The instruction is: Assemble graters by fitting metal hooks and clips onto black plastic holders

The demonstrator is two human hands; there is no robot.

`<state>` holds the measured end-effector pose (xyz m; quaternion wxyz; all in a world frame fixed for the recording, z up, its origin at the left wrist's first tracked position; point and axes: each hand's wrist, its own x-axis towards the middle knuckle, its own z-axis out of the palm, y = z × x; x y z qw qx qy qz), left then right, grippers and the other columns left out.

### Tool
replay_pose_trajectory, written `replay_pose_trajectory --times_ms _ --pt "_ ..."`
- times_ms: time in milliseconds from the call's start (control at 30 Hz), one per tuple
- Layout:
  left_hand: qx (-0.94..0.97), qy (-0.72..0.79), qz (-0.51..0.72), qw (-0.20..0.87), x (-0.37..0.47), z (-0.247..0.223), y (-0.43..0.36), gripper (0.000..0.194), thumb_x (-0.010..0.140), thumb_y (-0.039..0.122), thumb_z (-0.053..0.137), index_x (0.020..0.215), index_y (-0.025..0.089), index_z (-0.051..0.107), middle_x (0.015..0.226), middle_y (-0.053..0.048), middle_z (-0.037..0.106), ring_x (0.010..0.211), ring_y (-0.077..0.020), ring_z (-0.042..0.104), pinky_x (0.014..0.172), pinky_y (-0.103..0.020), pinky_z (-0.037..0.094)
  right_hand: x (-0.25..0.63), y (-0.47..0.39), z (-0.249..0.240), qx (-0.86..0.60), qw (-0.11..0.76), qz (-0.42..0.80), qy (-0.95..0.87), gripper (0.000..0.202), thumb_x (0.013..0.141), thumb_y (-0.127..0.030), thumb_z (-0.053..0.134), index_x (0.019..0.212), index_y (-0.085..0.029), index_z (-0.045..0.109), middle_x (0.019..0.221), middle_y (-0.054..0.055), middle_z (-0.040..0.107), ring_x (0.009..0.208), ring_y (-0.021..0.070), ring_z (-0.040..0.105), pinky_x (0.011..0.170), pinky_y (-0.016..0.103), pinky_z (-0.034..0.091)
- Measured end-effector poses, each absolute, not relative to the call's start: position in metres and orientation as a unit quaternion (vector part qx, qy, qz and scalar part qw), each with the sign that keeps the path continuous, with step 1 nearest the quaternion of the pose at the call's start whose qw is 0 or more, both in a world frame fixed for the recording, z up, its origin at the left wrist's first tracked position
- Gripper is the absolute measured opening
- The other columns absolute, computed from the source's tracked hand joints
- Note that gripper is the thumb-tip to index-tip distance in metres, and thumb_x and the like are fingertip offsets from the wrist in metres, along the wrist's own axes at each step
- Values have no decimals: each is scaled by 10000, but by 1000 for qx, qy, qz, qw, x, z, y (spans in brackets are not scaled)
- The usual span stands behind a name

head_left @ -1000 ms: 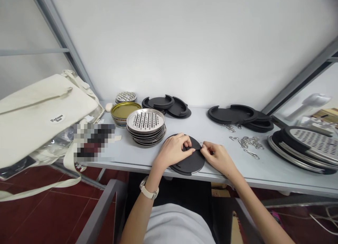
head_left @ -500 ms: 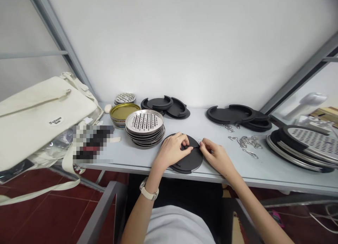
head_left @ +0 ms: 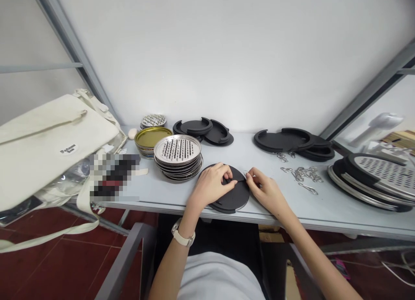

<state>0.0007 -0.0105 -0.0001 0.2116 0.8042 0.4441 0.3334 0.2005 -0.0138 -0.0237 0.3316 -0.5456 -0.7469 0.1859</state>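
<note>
A round black plastic plate point(head_left: 232, 197) lies by the front edge of the table, with a slit running in from its right side. My left hand point(head_left: 214, 183) rests over its left part, fingers curled and the thumb near the plate's middle, gripping it. At the plate's right edge my right hand point(head_left: 263, 188) pinches a thin wire clip point(head_left: 245, 173), partly hidden by the fingers. To the right, several similar wire clips point(head_left: 304, 174) lie loose in a pile.
A stack of round metal grater discs point(head_left: 177, 149) stands left of the plate, beside gold-coloured lids point(head_left: 153, 137). Black rimmed trays point(head_left: 283, 140) lie along the wall. Assembled grater lids point(head_left: 384, 174) are stacked at right. A cream bag point(head_left: 55, 127) fills the left end.
My right hand has shifted very slightly at the plate's edge. The left hand and the plate have stayed in place.
</note>
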Motion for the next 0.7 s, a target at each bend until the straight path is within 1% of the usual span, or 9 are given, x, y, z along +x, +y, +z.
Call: replay_pose_trajectory --times_ms 300,700 --pt "805 442 334 210 0 -2 -10 120 819 313 629 826 226 547 855 35 577 692 -104 525 683 -255 425 200 -17 -20 -547 336 194 -741 272 966 -406 394 764 -224 404 517 -71 393 486 107 358 518 226 305" --pt "806 445 330 209 1 -1 -10 111 823 317 623 841 229 558 863 32 579 719 -107 534 701 -259 427 202 -16 -22 -544 330 205 -743 283 969 -424 397 768 -226 416 525 -69 409 493 111 366 524 230 295"
